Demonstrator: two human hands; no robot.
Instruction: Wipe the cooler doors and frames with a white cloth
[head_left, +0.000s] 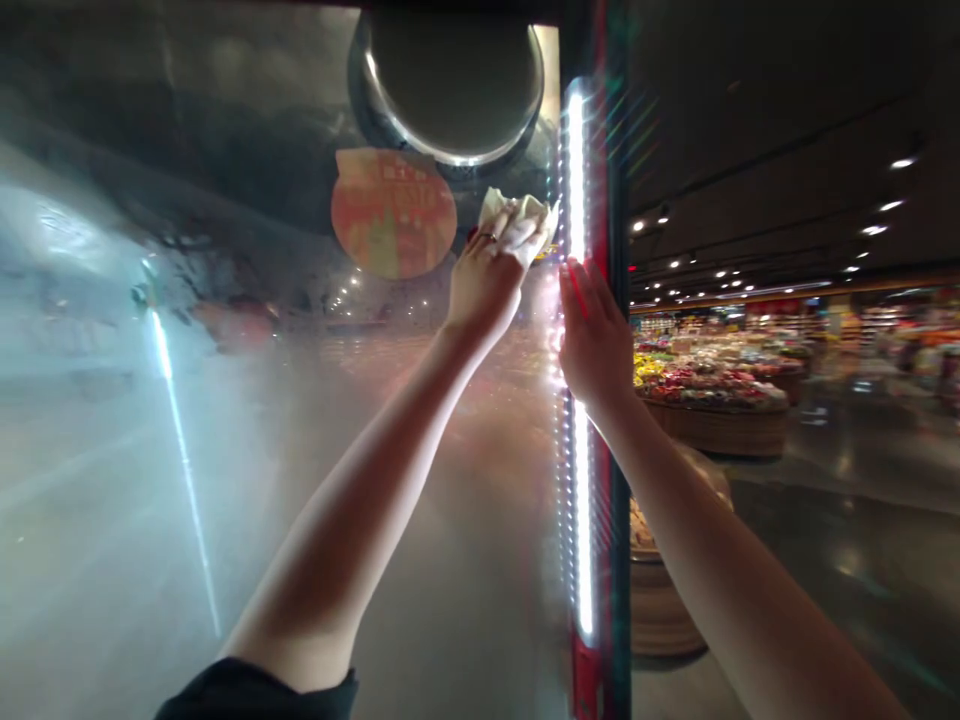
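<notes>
My left hand (487,280) reaches up and is closed around a crumpled whitish cloth (525,222), which is up against a hazy, reflective glass panel (465,560). A ring shows on one finger. To its upper left is a round orange-red sticker (394,215), its print too faint to read. My right hand (598,340) holds nothing and lies with fingers stretched over a bright vertical light strip (583,520) along the panel's dark and red edge frame (619,560). Part of the strip is hidden behind that hand.
A large round shiny-rimmed disc (450,80) sits at the top of the panel. A second light line (180,450) shows at left, perhaps a reflection. To the right are blurred round produce stands (712,425), a shiny floor (840,530) and ceiling lights.
</notes>
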